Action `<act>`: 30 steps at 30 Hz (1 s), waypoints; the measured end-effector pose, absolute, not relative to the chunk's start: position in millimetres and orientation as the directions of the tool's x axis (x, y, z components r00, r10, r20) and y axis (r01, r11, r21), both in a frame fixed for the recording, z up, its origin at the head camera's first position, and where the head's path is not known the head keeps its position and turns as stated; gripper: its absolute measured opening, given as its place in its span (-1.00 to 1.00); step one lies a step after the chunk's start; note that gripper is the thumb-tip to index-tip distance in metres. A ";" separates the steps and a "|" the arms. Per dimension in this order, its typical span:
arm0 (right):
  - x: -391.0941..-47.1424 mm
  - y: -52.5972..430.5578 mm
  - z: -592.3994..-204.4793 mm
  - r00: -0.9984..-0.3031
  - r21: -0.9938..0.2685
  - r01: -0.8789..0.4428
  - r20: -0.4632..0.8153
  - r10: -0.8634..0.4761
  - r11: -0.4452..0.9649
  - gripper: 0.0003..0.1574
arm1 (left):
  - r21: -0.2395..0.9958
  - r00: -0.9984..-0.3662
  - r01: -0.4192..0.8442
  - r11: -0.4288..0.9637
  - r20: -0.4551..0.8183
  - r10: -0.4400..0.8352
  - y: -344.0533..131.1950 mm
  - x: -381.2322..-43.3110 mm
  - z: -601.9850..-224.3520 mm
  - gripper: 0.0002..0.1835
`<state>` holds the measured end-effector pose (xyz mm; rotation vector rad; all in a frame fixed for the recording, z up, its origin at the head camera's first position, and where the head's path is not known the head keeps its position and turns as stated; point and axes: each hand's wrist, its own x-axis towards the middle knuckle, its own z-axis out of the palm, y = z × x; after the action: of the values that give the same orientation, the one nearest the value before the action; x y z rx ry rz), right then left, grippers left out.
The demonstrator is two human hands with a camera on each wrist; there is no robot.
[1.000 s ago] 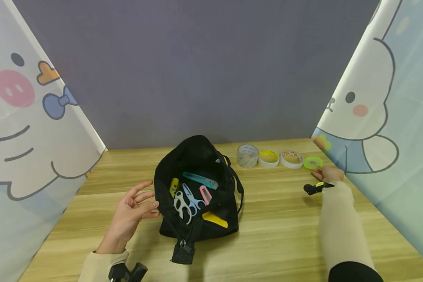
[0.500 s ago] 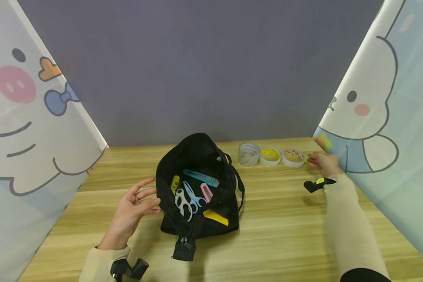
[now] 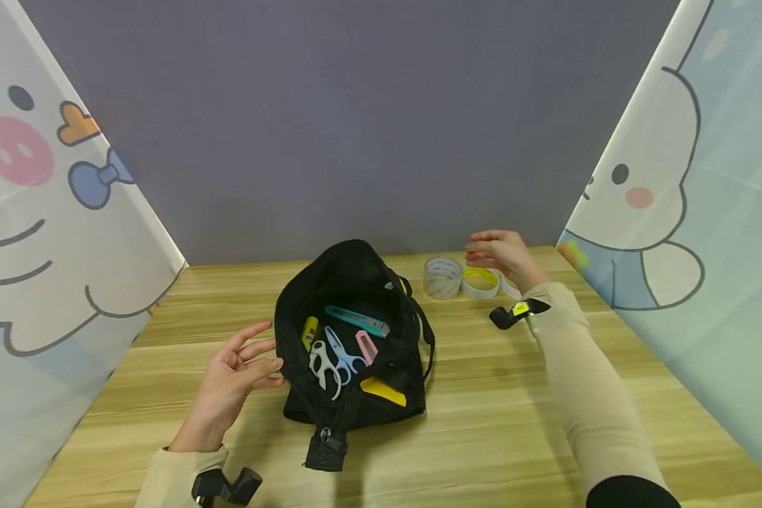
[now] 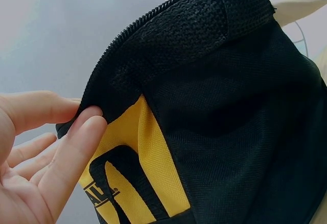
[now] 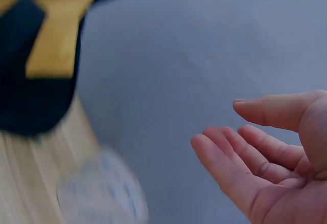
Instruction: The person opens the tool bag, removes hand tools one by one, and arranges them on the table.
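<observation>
A black tool bag (image 3: 387, 420) with yellow panels stands with its mouth spread. My left hand (image 3: 225, 391) pinches its zippered rim between thumb and fingers, clearer in the left wrist view. In the bag lie a teal utility knife (image 3: 358, 321), a yellow glue stick (image 3: 310, 333), blue scissors (image 3: 343, 353), white scissors (image 3: 324, 368) and a small pink-framed thing (image 3: 366, 347). My right hand (image 3: 504, 254) hovers over the tape row, thumb and fingers apart, holding nothing in the right wrist view. The green tape roll is not visible.
Beside the bag stands a wide clear tape roll (image 3: 443, 279). To its right is a tape roll with a yellow core (image 3: 480, 282). A further white roll (image 3: 510, 289) is partly covered by my right hand. A grey panel (image 3: 355, 127) closes off the table's back.
My right hand has left the green tape roll at the right end and moved left, rising over the other rolls. My left hand stays on the bag's rim.
</observation>
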<state>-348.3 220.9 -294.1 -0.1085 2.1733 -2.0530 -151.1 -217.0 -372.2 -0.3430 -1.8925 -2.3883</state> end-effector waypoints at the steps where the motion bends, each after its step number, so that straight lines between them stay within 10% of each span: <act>1: -348.6 210.7 -290.8 -0.984 -0.997 0.044 -0.054 -0.171 0.064 -0.47 | 0.951 -0.972 0.197 -0.238 0.221 0.078 -217.3 -151.2 -371.7 -0.40; 21: -336.8 36.7 -279.9 -0.873 -0.991 -0.057 -0.011 -0.487 0.125 -0.54 | 0.954 -0.976 0.187 -0.236 0.208 0.064 -218.2 -150.2 -368.9 -0.41; 30: -334.4 5.5 -307.0 -0.813 -0.919 -0.051 -0.190 -0.551 0.391 -0.47 | 0.951 -0.972 0.199 -0.235 0.222 0.076 -218.7 -150.7 -369.4 -0.42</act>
<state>-334.4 5.5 -307.0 -0.5152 2.1840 -1.4186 -150.7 -218.7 -369.4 -0.3413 -1.8916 -2.3841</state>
